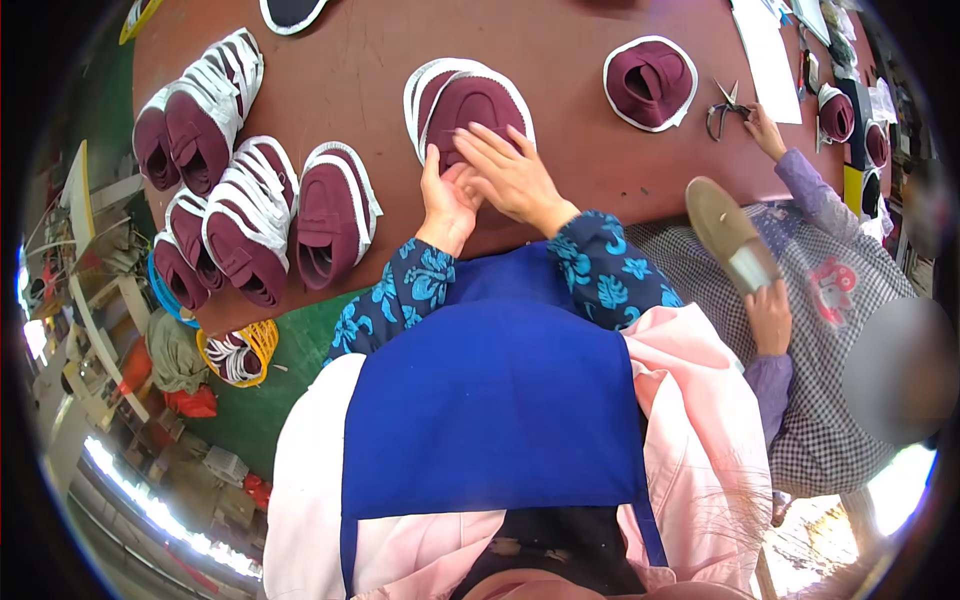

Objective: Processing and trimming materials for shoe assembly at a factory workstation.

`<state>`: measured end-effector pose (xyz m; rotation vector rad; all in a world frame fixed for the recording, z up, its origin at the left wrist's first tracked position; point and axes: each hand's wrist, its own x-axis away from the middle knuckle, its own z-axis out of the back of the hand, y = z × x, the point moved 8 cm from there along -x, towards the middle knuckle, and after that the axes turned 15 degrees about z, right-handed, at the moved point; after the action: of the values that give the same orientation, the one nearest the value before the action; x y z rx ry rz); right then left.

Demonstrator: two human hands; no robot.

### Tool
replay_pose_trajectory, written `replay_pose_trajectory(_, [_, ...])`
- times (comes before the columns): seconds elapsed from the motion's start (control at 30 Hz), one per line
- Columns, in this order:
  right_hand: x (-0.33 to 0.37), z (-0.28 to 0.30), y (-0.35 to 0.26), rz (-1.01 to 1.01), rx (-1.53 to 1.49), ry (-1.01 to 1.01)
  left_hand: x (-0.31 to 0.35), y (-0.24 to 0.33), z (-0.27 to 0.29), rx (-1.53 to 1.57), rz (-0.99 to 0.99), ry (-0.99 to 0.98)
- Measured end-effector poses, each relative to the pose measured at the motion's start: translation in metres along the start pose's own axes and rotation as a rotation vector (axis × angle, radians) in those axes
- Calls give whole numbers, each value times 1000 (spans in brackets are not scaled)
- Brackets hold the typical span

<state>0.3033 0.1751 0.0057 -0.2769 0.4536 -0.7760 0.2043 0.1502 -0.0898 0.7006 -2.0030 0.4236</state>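
Note:
A small stack of maroon shoe uppers [481, 103] with white edging lies on the table in front of me. My right hand [512, 178] is stretched out over the near end of the top upper, fingers extended. My left hand [450, 203] is turned palm upward just beside it, its thumb pointing toward the uppers. The two hands meet or overlap at the fingers, and I see nothing held in either. Whether the fingertips press on the upper cannot be made out.
Rows of maroon uppers [245, 220] stand at the left, and a single upper [650, 84] lies to the right. A co-worker at the right holds a tan shoe [722, 222] and touches black scissors [727, 110]. A yellow basket [262, 345] with white-edged pieces is below the table's left edge.

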Motion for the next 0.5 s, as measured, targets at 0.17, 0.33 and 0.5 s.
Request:
replay_pose_trajectory(0.17, [31,15,0,-168,134,83,13,0,1,21,-36,104])
replay_pose_trajectory(0.33, [-34,-15,-12,63,-57,35,19,7,-27,-18,-281,-7])
replay_pose_trajectory(0.5, [28,18,21,-103,127,8,10,-1,18,122,-69,190])
